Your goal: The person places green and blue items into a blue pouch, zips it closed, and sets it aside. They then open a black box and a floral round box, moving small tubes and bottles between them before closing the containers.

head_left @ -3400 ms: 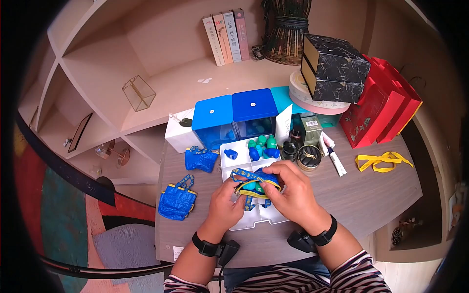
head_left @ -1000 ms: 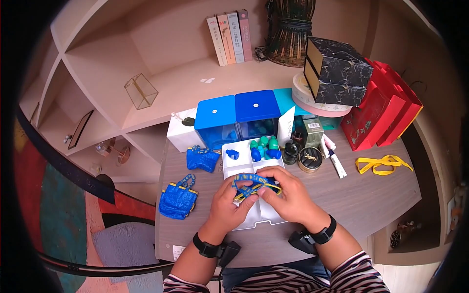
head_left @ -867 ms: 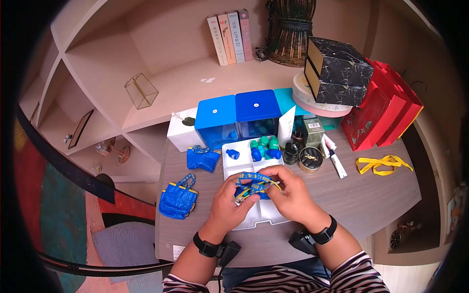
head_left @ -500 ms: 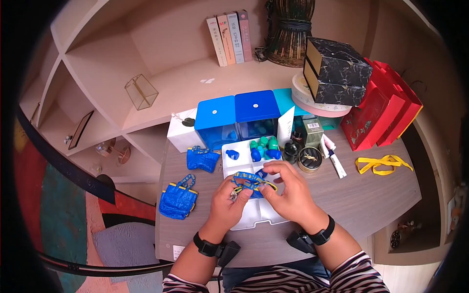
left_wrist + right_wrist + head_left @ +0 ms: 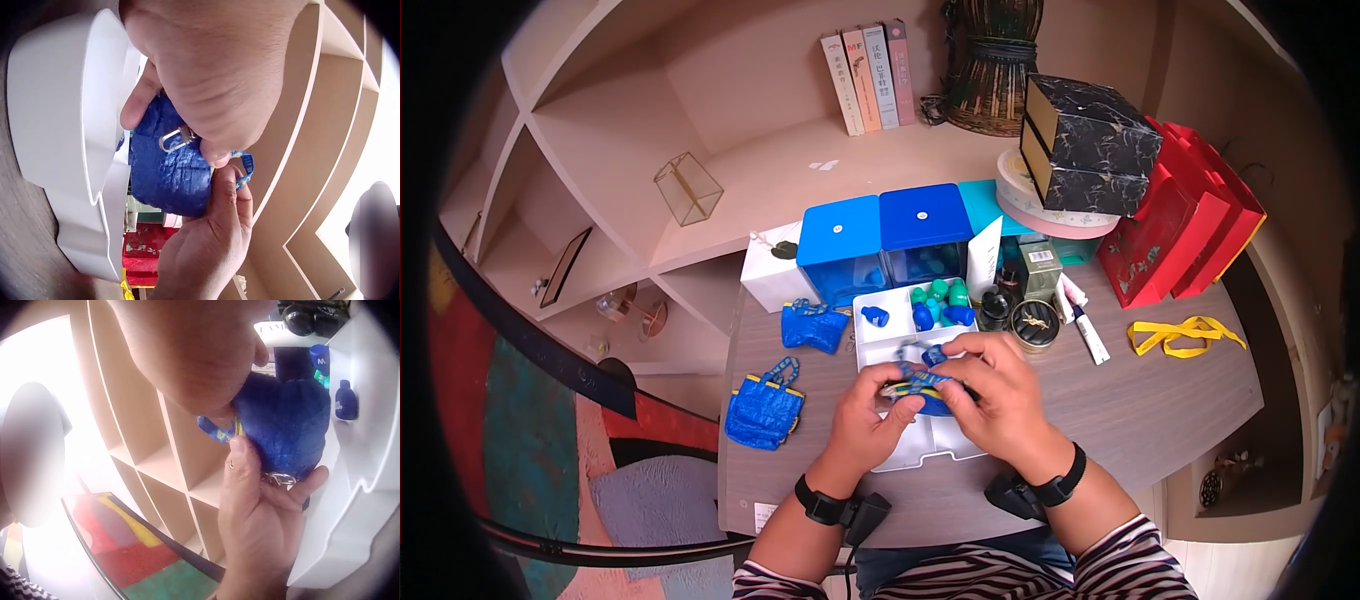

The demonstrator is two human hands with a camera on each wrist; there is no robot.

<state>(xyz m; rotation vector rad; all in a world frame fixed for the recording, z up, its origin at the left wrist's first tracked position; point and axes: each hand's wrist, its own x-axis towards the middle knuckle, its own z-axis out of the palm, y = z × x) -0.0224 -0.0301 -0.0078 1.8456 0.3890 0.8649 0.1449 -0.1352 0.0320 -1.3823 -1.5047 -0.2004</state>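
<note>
Over the white divided tray [image 5: 900, 455] both hands hold a small blue tote bag [image 5: 165, 165] with yellow trim and patterned handles. My left hand [image 5: 865, 410] grips its left end, thumb at the top edge. My right hand [image 5: 998, 398] pinches the right part of the top edge between thumb and fingers. A metal clasp [image 5: 175, 139] hangs from the bag's side near my left fingers. What is inside the bag is hidden. A small blue bottle [image 5: 875, 317] lies in the tray's back left compartment, and several green and blue bottles [image 5: 940, 292] fill the back right one.
Two similar blue bags, one upper [image 5: 815, 328] and one lower [image 5: 765, 410], lie left of the tray. Behind stand blue-lidded boxes [image 5: 837, 228]. Right are a round black jar [image 5: 1034, 325], tubes [image 5: 1090, 338], a yellow ribbon [image 5: 1185, 335] and red paper bags [image 5: 1170, 220].
Earlier the bag's mouth gaped with green and teal things showing inside; now its top edges are drawn together. Since half a second ago, the right fingers have moved in and the handles have shifted.
</note>
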